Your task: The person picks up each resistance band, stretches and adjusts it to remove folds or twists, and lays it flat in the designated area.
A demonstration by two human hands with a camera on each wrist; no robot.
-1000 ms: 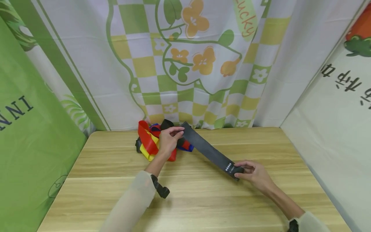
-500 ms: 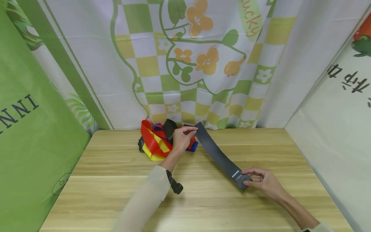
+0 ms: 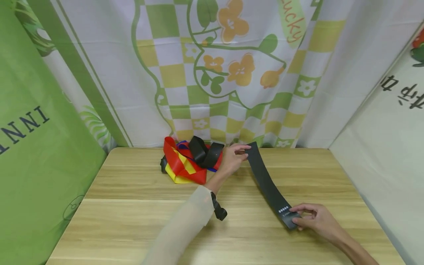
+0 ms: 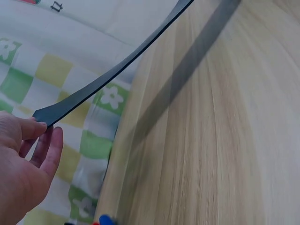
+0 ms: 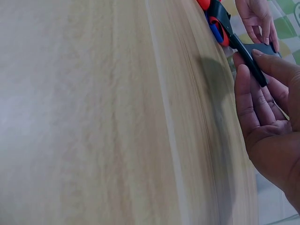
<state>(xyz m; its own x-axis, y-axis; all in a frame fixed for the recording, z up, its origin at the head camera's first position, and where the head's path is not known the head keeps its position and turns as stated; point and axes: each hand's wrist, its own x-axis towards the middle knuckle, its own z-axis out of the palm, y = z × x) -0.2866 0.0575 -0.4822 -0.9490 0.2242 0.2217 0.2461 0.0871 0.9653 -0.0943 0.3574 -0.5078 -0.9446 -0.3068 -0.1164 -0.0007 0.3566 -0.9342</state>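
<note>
So on the left there's a green cloth point(image 3: 29, 165) with dark letters on it, right beside the table point(image 3: 126, 221). Then at the far edge, left of middle, a tangled pile of bands: red point(image 3: 175, 162), yellow point(image 3: 179, 179), black point(image 3: 198, 152), plus bits of blue. Just right of that is the left hand point(image 3: 230, 158), thumb and fingers nearly closed, pinching the far end of a dark strip point(image 3: 266, 182). The strip slants from there down to the near right, sagging a bit, held up off the wood with its shadow below. White dots and small print sit at the near end, where the right hand point(image 3: 314, 221) has it pinched, thumb against fingers. Past that, on the right, a pale cloth point(image 3: 387, 147) with dark characters
</note>
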